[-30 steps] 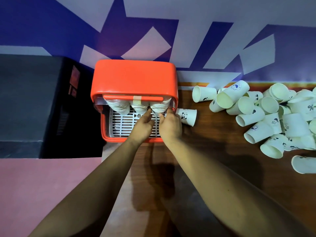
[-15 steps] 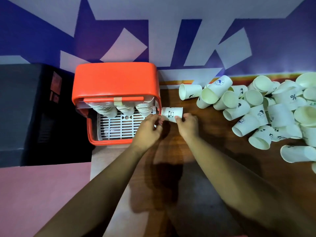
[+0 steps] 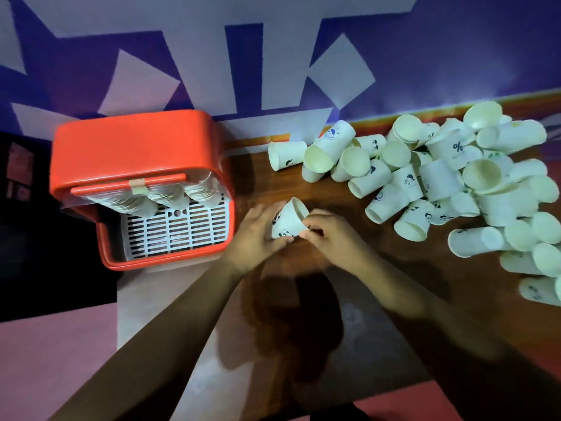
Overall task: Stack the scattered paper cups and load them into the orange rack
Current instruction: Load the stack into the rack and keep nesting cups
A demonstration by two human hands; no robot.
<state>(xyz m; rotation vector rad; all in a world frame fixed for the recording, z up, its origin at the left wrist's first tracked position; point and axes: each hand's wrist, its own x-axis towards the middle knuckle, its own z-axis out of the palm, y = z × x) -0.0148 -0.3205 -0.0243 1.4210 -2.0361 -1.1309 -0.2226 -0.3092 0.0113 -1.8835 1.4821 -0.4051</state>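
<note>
**One cup in both hands, between rack and pile**

One paper cup (image 3: 288, 223) sits between the person's two hands, above the wooden table (image 3: 334, 196). The left hand (image 3: 258, 238) wraps curled fingers round the cup's base and lower wall. The right hand (image 3: 331, 238) pinches the wall on the other side with thumb and fingertips, though blur hides exactly where each finger lands.

The cup is tilted. Its long axis runs from the base, low and close to the left palm, up to the open mouth, which points away from the person and slightly right. That mouth faces the pile (image 3: 440, 183) of loose cups on the right half of the table, so the next cup would probably come from that side and nest into it. The right hand is the nearer one to the pile. The left hand is nearer the orange rack (image 3: 133, 147), which stands just to its left. Three stacks (image 3: 170, 197) already lie under the rack's lid, above a white grid tray (image 3: 179, 229).

A second ago both hands were at the front of the rack, touching the stacks, while this cup lay on its side against the rack's right edge. Half a second ago the fingers were just reaching it there. Now the cup is off the table, drawn away from the rack and tipped mouth-up, and the view has swung right to take in more of the pile.
</note>
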